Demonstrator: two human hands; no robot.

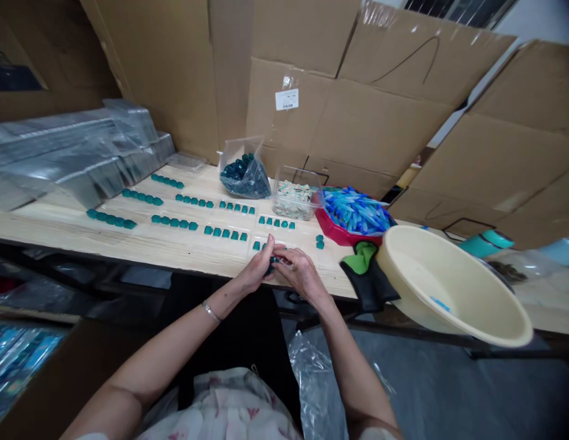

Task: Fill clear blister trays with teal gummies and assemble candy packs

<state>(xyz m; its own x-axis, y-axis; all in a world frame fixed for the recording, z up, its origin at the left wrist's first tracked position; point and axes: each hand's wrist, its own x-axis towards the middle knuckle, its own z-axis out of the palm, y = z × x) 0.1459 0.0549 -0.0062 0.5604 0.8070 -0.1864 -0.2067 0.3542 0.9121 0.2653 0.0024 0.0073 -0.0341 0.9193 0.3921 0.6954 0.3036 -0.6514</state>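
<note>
My left hand point(256, 267) and my right hand point(299, 275) meet above the front edge of a pale wooden table point(142, 241). Between their fingers they pinch a small teal piece point(274, 261), partly hidden by my fingers. Rows of similar teal pieces point(225, 232) lie on the wood just beyond my hands. The nearest short row point(259, 245) almost reaches my left fingertips. A pair of loose teal pieces point(319, 242) sits to the right of my right hand. A clear bag of teal pieces point(245, 177) stands at the back.
A cream plastic basin point(449, 287) tilts at the right edge, beside a black and green glove point(367, 275). A red tray of blue items point(352, 214) and a clear tub point(292, 195) stand behind. Stacked clear plastic trays point(77, 156) lie left; cardboard sheets point(352, 104) form the back wall.
</note>
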